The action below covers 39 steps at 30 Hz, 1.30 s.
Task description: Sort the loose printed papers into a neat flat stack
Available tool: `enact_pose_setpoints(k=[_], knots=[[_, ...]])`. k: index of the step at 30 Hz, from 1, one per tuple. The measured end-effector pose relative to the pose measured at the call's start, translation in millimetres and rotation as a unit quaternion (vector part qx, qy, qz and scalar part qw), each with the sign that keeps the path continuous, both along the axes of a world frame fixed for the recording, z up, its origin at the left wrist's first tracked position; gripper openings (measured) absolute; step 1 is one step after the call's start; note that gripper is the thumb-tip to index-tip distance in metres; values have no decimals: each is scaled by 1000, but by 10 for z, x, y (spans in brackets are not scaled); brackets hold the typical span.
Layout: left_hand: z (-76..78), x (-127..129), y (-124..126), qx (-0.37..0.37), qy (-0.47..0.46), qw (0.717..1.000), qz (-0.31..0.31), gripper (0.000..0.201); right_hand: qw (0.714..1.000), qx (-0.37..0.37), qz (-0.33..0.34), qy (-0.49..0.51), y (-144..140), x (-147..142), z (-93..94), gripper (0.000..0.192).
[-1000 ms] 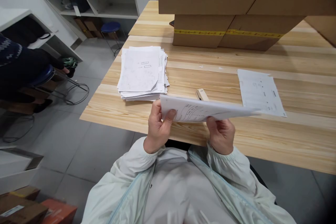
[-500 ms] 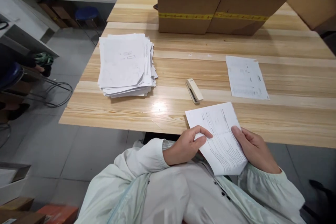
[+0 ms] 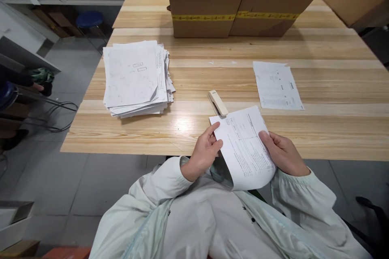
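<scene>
A printed sheet of paper [image 3: 243, 149] is held over the table's front edge, its lower end curling down towards my body. My right hand [image 3: 284, 151] grips its right side, thumb on top and fingers beneath. At the left edge, my left hand [image 3: 205, 151] has index finger and thumb against the paper, other fingers curled and partly hidden. Just beyond the sheet's upper left corner lies a cream stapler [image 3: 218, 103]. Another printed sheet [image 3: 278, 85] lies flat on the table to the right.
On the wooden table [image 3: 194, 75], a thick stack of papers [image 3: 133, 77] sits at the left. Large cardboard boxes [image 3: 206, 16] with yellow tape stand at the back. Blue stools [image 3: 89, 19] and cables are on the floor at left, where part of another person [image 3: 36, 85] shows.
My left hand has shifted from the middle of the sheet out to its left edge. The sheet and my right hand have moved slightly forward. The whole view has also shifted a little.
</scene>
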State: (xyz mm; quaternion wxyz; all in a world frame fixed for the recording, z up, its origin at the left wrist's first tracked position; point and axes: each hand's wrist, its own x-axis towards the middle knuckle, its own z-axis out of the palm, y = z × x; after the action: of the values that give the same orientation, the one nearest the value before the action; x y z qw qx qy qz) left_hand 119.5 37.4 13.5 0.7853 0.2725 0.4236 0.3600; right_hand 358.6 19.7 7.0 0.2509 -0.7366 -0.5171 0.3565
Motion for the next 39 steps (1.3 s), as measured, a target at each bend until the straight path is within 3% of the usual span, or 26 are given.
enact_pose_setpoints(k=[7,11,15,18,21,24,27,31,35,39], knots=[[15,38,0,-42,-6,999,-13,66,998,29,24,-49,166,2,15,65],[-38,105,-33,-43,1,999,-32,68,992,27,61,-106,177,77,14,66],[-25,135,-36,-51,7,998,-27,73,970,-13,137,-200,213,429,137,62],[10,142,-35,-56,12,998,-25,74,939,-33,139,-313,305,784,415,44],[22,141,-46,-42,19,999,-27,76,906,68,152,-390,494,812,783,30],[14,138,-63,-13,49,998,-30,75,869,234,256,-353,798,334,978,37],[-5,146,-74,15,93,995,-30,71,854,335,315,-242,1162,-367,829,44],[-47,165,-73,14,78,997,-22,73,853,348,336,-196,1568,-1009,360,47],[-74,164,-57,11,78,996,-33,75,872,325,322,-171,1736,-1163,36,45],[-66,158,-33,-1,69,997,-43,74,883,299,319,-171,1700,-1151,-104,44]])
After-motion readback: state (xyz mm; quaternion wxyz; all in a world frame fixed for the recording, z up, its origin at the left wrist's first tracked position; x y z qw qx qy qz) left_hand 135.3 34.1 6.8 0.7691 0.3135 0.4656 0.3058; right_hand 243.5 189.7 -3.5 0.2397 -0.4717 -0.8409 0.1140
